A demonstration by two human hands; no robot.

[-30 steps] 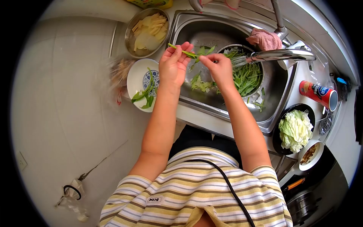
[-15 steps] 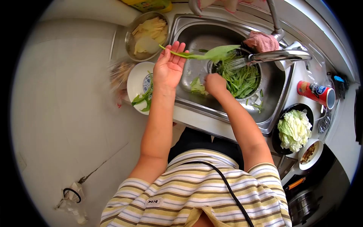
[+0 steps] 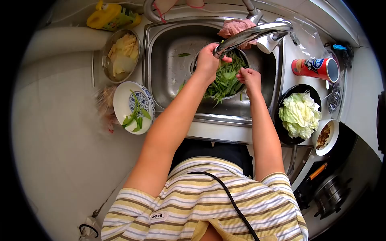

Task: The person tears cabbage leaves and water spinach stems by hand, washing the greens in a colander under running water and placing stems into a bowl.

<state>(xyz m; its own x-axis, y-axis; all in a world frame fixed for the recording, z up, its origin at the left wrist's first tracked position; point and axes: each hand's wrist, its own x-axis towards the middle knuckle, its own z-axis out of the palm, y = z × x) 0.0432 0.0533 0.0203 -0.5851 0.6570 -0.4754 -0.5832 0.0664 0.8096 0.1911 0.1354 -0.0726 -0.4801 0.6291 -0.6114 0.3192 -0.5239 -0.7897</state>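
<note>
My left hand (image 3: 208,64) is by the end of the faucet spout (image 3: 257,35), which covers part of its fingers. A bit of green stem shows above its thumb; the fingers look closed on a leafy green. Below lies a heap of leafy greens (image 3: 227,80) in a round metal pot (image 3: 194,64) inside the sink (image 3: 161,52). My right hand (image 3: 251,80) is at the right side of the heap, fingertips pinched together; I cannot make out what is between them. Several green sprigs (image 3: 137,114) lie in a blue-patterned white bowl (image 3: 120,98) left of the sink.
A metal bowl of pale slices (image 3: 122,50) and a yellow bottle (image 3: 110,18) stand at the left. A pink cloth (image 3: 236,28) hangs behind the spout. At the right are a red canister (image 3: 313,69), cabbage (image 3: 300,114) in a black pan, and a white bowl (image 3: 333,138).
My left hand has moved right from over the sink's left edge to the spout. My right hand has shifted from the pot's left side to its right. The view has turned.
</note>
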